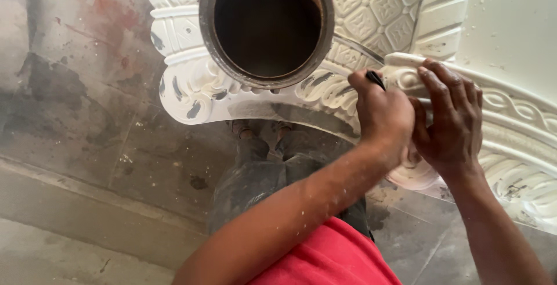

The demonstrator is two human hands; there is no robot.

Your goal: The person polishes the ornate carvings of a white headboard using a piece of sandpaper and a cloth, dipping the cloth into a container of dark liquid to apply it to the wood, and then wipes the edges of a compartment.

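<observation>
Already our left hand (383, 116) grips a dark tool (375, 78) against the white moulded plaster piece (510, 128), our right hand (449, 119) lies flat beside it, grey smudges remaining leftward.

This looks like a plaster-moulding workshop or a building site under finishing. A large white ornamental moulding (203, 90) with leaf and lattice relief, smudged with grey marks, curves around a round metal-rimmed opening (267, 26). Below it lies a bare, stained concrete floor (87, 122) with a raised step (87, 215), and white dust specks cover the person's arm and trousers.
</observation>
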